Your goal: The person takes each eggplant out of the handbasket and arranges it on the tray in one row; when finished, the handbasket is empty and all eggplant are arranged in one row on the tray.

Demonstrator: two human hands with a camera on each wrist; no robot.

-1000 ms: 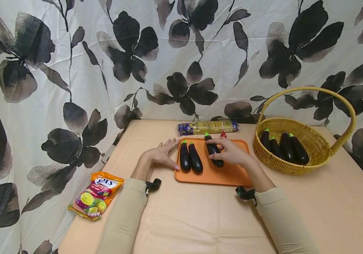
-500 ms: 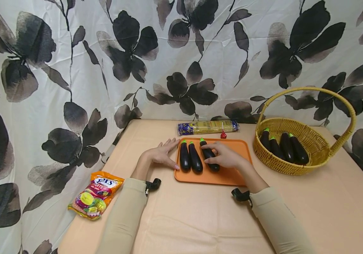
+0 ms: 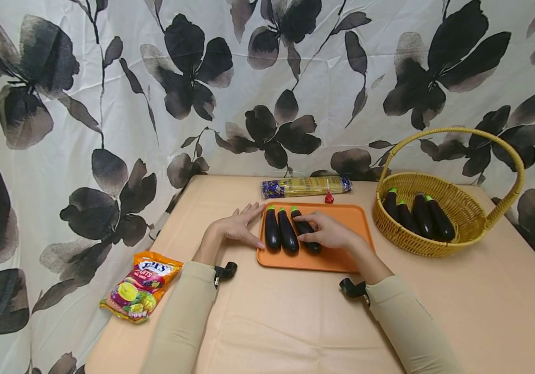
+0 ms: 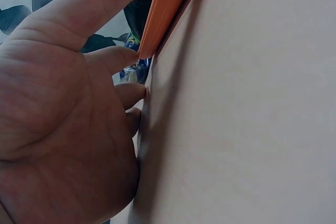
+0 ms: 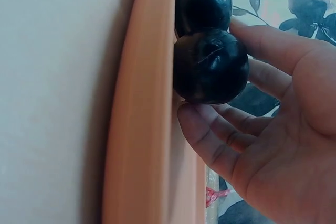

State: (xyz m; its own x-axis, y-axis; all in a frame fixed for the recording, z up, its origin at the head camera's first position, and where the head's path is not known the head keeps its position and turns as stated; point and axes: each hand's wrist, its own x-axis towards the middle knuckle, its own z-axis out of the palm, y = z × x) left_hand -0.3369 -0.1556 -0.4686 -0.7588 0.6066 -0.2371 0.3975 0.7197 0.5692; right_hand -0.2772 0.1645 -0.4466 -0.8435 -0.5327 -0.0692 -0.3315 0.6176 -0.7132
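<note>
On an orange tray [image 3: 323,262] lie three dark eggplants with green stem ends: a left one [image 3: 272,234], a middle one [image 3: 288,234] and a right one [image 3: 313,249]. My right hand [image 3: 330,231] grips the right eggplant from above, thumb on one side and fingers on the other. The right wrist view shows this eggplant's round end [image 5: 210,66] between thumb and fingers, against its neighbour [image 5: 203,1]. My left hand [image 3: 235,229] rests at the tray's left edge with spread, straight fingers. The left wrist view shows its palm [image 4: 63,114] beside the tray rim [image 4: 163,14].
A wicker basket [image 3: 428,251] with a tall handle stands on the right, holding several eggplants [image 3: 440,221]. Behind the tray lies a long pasta packet [image 3: 307,187], with a small red-wrapped candy [image 3: 329,197] in front. A candy bag [image 3: 142,288] lies on the left. Floral cloth hangs behind.
My right hand has slid the right eggplant leftward across the tray, up beside the middle one. The left hand has stayed at the tray's edge.
</note>
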